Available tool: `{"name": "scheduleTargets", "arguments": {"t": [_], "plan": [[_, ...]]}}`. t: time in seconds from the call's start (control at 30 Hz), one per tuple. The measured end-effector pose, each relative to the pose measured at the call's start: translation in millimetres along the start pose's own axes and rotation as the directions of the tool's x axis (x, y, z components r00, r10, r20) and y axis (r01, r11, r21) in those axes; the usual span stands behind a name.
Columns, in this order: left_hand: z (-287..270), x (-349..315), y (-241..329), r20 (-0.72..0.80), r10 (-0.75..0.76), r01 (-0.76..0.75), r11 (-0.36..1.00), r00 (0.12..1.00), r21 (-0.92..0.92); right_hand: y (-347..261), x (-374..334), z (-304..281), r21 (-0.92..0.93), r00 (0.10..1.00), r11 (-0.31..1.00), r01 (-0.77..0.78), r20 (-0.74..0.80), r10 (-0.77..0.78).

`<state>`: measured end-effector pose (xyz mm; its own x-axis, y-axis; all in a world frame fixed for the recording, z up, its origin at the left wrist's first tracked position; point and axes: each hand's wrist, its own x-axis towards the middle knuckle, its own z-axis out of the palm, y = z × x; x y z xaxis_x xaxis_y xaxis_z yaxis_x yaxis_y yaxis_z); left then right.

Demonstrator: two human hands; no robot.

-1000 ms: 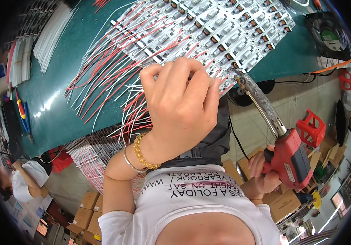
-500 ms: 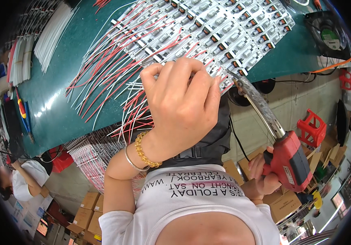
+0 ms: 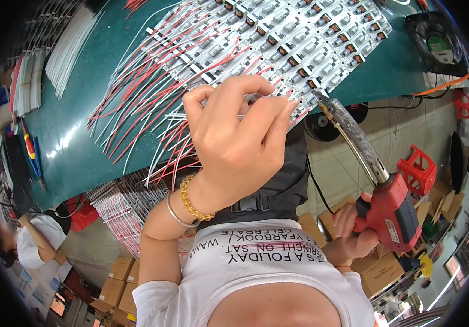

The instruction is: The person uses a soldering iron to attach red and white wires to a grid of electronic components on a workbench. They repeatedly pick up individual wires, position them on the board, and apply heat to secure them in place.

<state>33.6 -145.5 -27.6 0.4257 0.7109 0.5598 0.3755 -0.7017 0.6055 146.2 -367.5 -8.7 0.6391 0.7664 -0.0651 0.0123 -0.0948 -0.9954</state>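
Note:
My left hand [image 3: 238, 139] is over the near corner of a panel of small silver circuit boards [image 3: 300, 38]. Its fingers are curled and the thumb pinches against them; a thin red wire end shows at the fingertips, though the grip itself is mostly hidden. Red and white wires [image 3: 136, 92] fan out leftward from the boards. In my right hand [image 3: 354, 231] is a red and black soldering gun [image 3: 389, 210], its fingers wrapped round the handle. The gun's tip [image 3: 319, 96] is at the panel's right edge, apart from my left fingertips.
White wire bundles [image 3: 73, 46] and a screwdriver [image 3: 28, 141] lie on the green table [image 3: 65, 131] at left. A black fan [image 3: 436, 46] stands at far right. A red stool [image 3: 417, 169] and cardboard boxes [image 3: 379, 272] are below. Another person [image 3: 41, 240] sits at lower left.
The soldering gun has shifted slightly right, its tip drawing away from my left fingertips. My left hand has moved a little left, its index finger bending differently. The panel has slid slightly.

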Motion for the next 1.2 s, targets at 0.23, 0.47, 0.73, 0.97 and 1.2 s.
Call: {"name": "scheduleTargets", "arguments": {"t": [0.23, 0.47, 0.73, 0.97, 1.2], "plan": [[-3, -6, 1, 0.106, 0.037, -0.039, 0.999, 0.994, 0.017, 7, -4, -5, 0.095, 0.999, 0.995, 0.001, 0.036, -0.004], [0, -6, 3, 0.099, 0.059, -0.061, 0.998, 0.993, 0.022, 6, -7, -11, 0.127, 0.998, 0.99, -0.058, 0.03, 0.054], [3, -6, 4, 0.092, 0.069, -0.071, 0.997, 0.993, 0.023, -6, -3, 1, 0.041, 0.998, 0.998, -0.047, -0.027, 0.048], [1, -5, 3, 0.105, 0.065, -0.068, 0.997, 0.992, 0.021, 2, -4, 0, 0.077, 1.0, 0.997, 0.002, 0.003, -0.002], [2, -6, 3, 0.093, 0.071, -0.074, 0.997, 0.993, 0.027, 19, -2, -15, 0.181, 0.984, 0.974, 0.139, 0.089, -0.157]]}}
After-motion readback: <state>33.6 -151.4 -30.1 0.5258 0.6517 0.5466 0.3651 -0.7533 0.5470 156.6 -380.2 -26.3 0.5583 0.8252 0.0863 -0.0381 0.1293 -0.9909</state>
